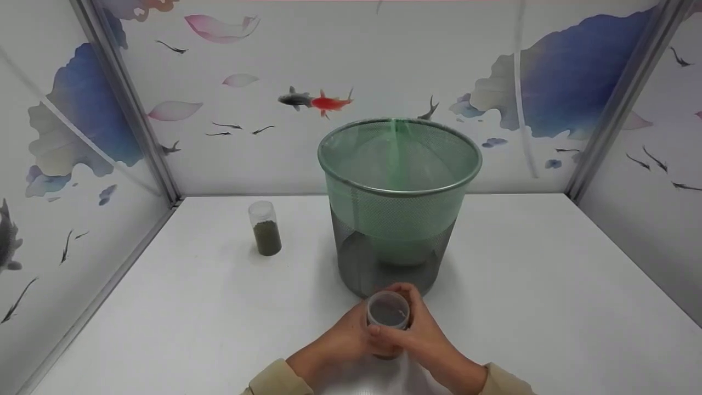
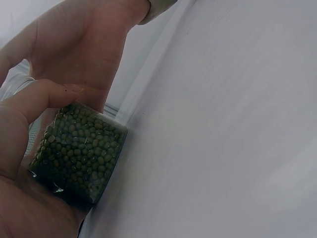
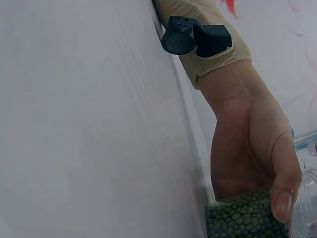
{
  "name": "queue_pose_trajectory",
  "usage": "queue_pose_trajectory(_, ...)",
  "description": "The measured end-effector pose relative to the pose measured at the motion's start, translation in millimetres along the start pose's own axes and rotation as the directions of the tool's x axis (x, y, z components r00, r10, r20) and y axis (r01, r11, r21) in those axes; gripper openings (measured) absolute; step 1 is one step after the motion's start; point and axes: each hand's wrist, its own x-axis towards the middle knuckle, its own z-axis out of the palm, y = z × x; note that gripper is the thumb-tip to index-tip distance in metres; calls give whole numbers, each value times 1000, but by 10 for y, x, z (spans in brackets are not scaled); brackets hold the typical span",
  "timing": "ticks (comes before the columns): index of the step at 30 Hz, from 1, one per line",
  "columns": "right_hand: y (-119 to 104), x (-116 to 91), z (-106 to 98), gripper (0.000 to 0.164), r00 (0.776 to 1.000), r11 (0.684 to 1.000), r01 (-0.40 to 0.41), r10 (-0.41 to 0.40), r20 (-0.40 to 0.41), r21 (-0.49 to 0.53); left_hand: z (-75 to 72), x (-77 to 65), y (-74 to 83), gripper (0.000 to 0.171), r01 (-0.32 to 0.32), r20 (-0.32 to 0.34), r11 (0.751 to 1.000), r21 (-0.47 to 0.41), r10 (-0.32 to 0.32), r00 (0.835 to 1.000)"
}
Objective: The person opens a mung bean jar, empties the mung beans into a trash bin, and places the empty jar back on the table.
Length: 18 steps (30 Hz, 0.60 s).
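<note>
Both hands hold one clear plastic jar (image 1: pixel 388 310) in front of the mesh bin. Round green beans that look like mung beans (image 2: pixel 81 148) fill its lower part. My left hand (image 1: pixel 346 333) grips the left side, its thumb (image 3: pixel 284 201) lying along the wall at bean height. From the other side my right hand (image 1: pixel 433 336) wraps the jar, thumb across the front below the rim. The base is right at the white table (image 2: pixel 213 129). In the right wrist view most of my right hand is out of sight.
The tall wire-mesh bin (image 1: pixel 351 258), with a translucent green bag (image 1: pixel 397 219) inside, stands just beyond my hands. A second clear jar (image 1: pixel 267 236) with green contents stands upright at the back left. White panels (image 1: pixel 236 159) with painted fish and petals enclose the table.
</note>
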Motion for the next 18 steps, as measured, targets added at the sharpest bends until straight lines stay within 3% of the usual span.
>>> queue_pose_trajectory(3, 2, 5, -1, 77, 1000, 1000, -4, 4, 0, 4, 5, -1, 4, 86, 4, -2, 1000, -2, -4, 1000)
queue_pose_trajectory(10, 13, 6, -6, 76, 1000, 1000, 6, -6, 1, 8, 20, -2, -7, 93, -73, 11, 997, 33, 73, 997)
queue_pose_trajectory(18, 19, 9, -9, 76, 999, 1000, 16, -16, 35, -3, 22, -14, 4, 80, -20, -19, 999, 32, 20, 1000)
